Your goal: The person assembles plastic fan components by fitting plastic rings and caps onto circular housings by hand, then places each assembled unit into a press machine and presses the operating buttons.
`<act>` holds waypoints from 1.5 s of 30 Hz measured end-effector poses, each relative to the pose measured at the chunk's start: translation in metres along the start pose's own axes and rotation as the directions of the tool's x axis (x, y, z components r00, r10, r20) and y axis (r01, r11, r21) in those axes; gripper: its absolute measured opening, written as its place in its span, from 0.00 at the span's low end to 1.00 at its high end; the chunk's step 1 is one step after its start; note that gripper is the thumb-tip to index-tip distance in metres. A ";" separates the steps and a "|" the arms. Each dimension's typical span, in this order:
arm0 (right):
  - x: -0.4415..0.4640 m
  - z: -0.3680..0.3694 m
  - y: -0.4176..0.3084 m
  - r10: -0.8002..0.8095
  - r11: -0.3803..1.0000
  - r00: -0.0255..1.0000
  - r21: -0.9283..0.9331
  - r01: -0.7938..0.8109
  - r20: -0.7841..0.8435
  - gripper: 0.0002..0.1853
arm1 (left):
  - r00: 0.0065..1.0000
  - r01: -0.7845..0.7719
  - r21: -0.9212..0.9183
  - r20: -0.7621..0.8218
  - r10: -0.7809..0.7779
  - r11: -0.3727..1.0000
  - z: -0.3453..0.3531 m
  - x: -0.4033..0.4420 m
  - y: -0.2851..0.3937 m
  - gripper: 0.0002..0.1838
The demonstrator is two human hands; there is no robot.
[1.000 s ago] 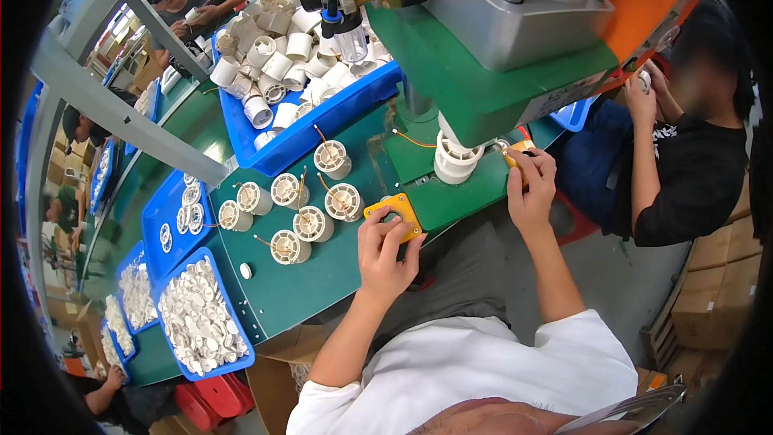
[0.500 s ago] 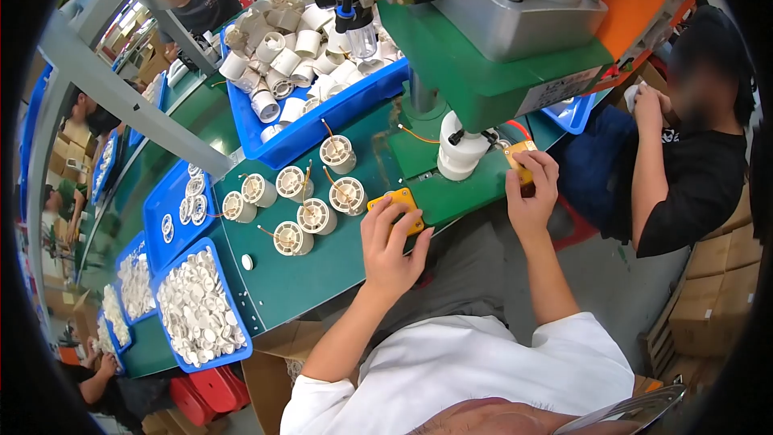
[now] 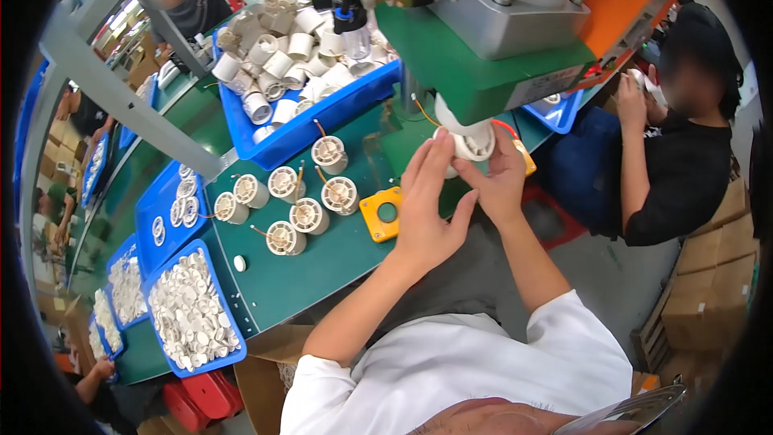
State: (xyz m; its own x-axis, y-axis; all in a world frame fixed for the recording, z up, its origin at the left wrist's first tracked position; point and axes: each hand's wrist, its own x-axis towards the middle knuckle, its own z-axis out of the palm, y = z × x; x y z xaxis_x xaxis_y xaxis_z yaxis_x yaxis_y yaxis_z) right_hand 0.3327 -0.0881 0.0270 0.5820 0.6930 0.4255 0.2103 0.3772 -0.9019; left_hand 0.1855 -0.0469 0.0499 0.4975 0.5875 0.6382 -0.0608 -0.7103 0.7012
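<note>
Beneath the green press head (image 3: 491, 80), a white round plastic housing (image 3: 475, 145) is tilted so that its ribbed end shows. My right hand (image 3: 501, 181) grips its right and near side, the thumb pointing left. My left hand (image 3: 431, 213) holds it from the left with the fingertips, its thumb sticking out. The far side of the housing is hidden by a white part of the press. Left of my left hand, a yellow button box (image 3: 381, 214) with a dark green button sits on the bench. Another yellow box (image 3: 525, 157) is partly covered behind my right hand.
Several white housings with wires (image 3: 309, 216) stand on the green bench (image 3: 338, 262). A blue bin (image 3: 322, 109) of white cylinders lies behind them. Blue trays (image 3: 235, 330) of small white pieces are at left. A co-worker (image 3: 684, 137) sits at right, near stacked cartons (image 3: 713, 306).
Both hands have left the two yellow button boxes and come together at the white housing under the press. The housing has gone from upright to tilted. The camera view has shifted slightly.
</note>
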 end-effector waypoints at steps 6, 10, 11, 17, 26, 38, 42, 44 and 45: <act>0.007 -0.065 -0.002 -0.180 0.974 0.960 -0.178 0.143 -0.214 0.33 | 0.994 -0.009 0.277 -0.099 0.038 0.961 -0.061 -0.072 -0.001 0.24; 0.062 -0.154 0.035 -0.160 0.809 0.929 -0.583 -0.070 -0.334 0.27 | 0.904 0.215 0.526 -0.426 0.036 0.823 -0.122 -0.123 -0.032 0.14; 0.075 -0.165 0.045 -0.137 0.710 0.941 -0.693 -0.126 -0.311 0.27 | 0.866 0.277 0.566 -0.498 0.054 0.777 -0.136 -0.132 -0.039 0.15; 0.124 -0.259 0.147 -0.325 0.276 0.932 -0.959 -0.067 -0.159 0.31 | 0.808 0.540 0.392 -0.488 -0.329 0.745 -0.170 -0.124 -0.048 0.43; -0.001 -0.058 0.024 -0.373 0.752 0.927 -0.601 0.270 -0.049 0.17 | 0.773 0.617 0.114 -0.270 -0.574 0.778 -0.187 -0.125 -0.035 0.41; -0.077 0.195 -0.026 0.013 0.948 0.428 -0.147 0.281 0.903 0.37 | 0.752 0.477 -0.123 -0.456 -0.476 0.870 -0.193 -0.172 -0.026 0.06; -0.089 0.201 -0.033 0.104 0.921 0.519 -0.279 0.272 0.848 0.30 | 0.568 0.483 -0.280 -0.621 -0.540 0.830 -0.194 -0.183 -0.036 0.06; -0.093 0.204 -0.037 0.139 0.898 0.516 -0.326 0.294 0.846 0.32 | 0.508 0.522 -0.322 -0.627 -0.591 0.790 -0.199 -0.178 -0.039 0.08; -0.094 0.205 -0.040 0.171 0.876 0.519 -0.370 0.308 0.837 0.33 | 0.494 0.711 -0.200 -0.540 -0.681 0.675 -0.205 -0.163 -0.027 0.08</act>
State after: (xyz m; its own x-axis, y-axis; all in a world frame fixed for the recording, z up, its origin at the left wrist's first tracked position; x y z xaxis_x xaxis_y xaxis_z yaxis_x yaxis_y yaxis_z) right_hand 0.1086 -0.0419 0.0386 -0.3193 0.9389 0.1283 0.6543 0.3163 -0.6869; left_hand -0.0714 -0.0442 -0.0084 -0.1802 0.9836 0.0097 0.1394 0.0158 0.9901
